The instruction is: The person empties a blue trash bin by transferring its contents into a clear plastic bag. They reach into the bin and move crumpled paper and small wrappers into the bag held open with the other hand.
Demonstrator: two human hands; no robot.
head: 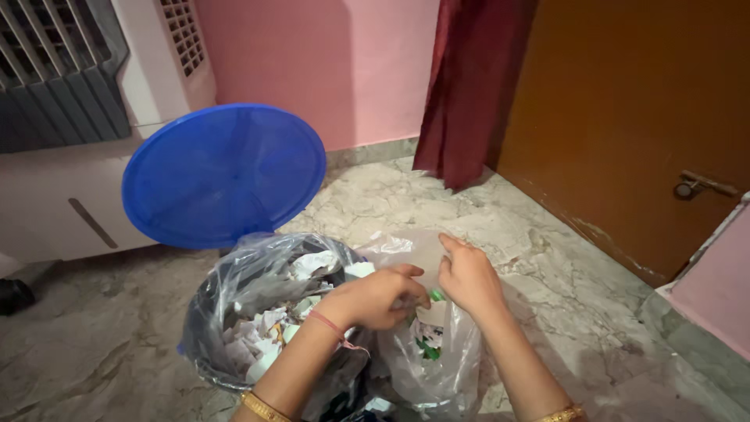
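A round bin (205, 361) lined with a clear plastic liner (242, 266) stands on the floor, full of torn paper scraps (262, 324). To its right is a clear plastic bag (437, 352) with green and white bits inside. My left hand (375, 297) pinches the bag's top edge beside the bin rim. My right hand (467, 273) grips the same edge a little further right, its index finger stretched out. Both hands hold the bag mouth together.
A blue round lid (223, 176) leans against a white air cooler (70, 133) at the back left. A dark red curtain (469, 86) hangs beside a brown wooden door (633, 125) with a latch (695, 186). The floor is marble.
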